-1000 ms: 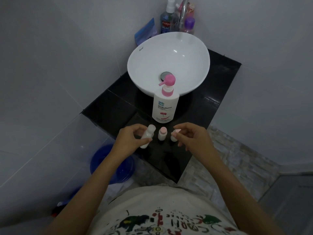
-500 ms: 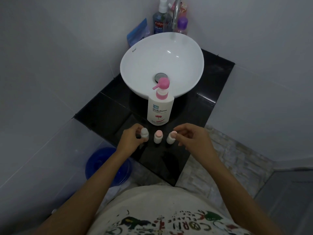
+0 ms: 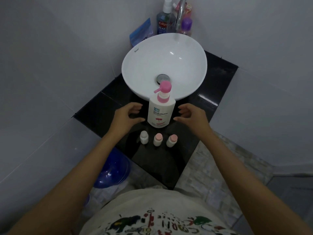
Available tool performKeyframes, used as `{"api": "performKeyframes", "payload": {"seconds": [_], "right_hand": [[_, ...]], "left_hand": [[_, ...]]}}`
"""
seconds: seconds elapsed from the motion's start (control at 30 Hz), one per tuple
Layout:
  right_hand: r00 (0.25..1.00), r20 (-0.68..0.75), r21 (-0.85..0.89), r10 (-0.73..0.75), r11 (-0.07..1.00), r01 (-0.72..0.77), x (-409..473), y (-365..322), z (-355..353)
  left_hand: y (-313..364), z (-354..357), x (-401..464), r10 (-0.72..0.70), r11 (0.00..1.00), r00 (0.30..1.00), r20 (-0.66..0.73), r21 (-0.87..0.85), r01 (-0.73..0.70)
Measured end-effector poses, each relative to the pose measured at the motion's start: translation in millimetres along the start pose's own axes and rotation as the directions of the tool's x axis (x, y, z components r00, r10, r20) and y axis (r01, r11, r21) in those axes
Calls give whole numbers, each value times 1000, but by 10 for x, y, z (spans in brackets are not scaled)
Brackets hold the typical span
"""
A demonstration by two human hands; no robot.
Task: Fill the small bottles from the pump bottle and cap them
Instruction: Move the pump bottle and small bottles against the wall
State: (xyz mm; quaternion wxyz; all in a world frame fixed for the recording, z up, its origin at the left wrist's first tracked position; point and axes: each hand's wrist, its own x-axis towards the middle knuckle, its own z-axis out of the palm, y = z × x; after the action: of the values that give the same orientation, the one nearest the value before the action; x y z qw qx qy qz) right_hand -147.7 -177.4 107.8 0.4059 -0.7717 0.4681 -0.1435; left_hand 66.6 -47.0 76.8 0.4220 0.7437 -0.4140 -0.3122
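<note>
black counter (image 3: pixel 101 109) carries white basin (image 3: pixel 144 68), grey walls around.

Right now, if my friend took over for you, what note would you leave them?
Left hand: open, empty, beside the pump bottle, not touching it.
Right hand: open, empty, on the pump bottle's other side, also apart from it.
Pump bottle: upright on the black counter, in front of the white sink.
Three small bottles stand in a row nearer me: white-capped bottle, middle pink-capped bottle, right pink-capped bottle.
Done: all three have caps on. I cannot tell whether any is filled.
Left: check the fill levels, then uncap, pump and recap whichever need it.
</note>
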Motion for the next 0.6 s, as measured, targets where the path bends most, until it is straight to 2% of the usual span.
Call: {"api": "performKeyframes", "payload": {"seconds": [0.23,0.43,0.6], "right_hand": [[992,110,32,-54,998,51,228,49,192],[994,58,37,-90,995,88,248,70,258],[990,82,47,-112,993,108,257,50,263]], "left_hand": [[153,148,254,106,994,989,106,10,-107],[149,202,305,109,994,993,43,26,-111],[157,190,258,79,996,997,7,37,-79]]}}
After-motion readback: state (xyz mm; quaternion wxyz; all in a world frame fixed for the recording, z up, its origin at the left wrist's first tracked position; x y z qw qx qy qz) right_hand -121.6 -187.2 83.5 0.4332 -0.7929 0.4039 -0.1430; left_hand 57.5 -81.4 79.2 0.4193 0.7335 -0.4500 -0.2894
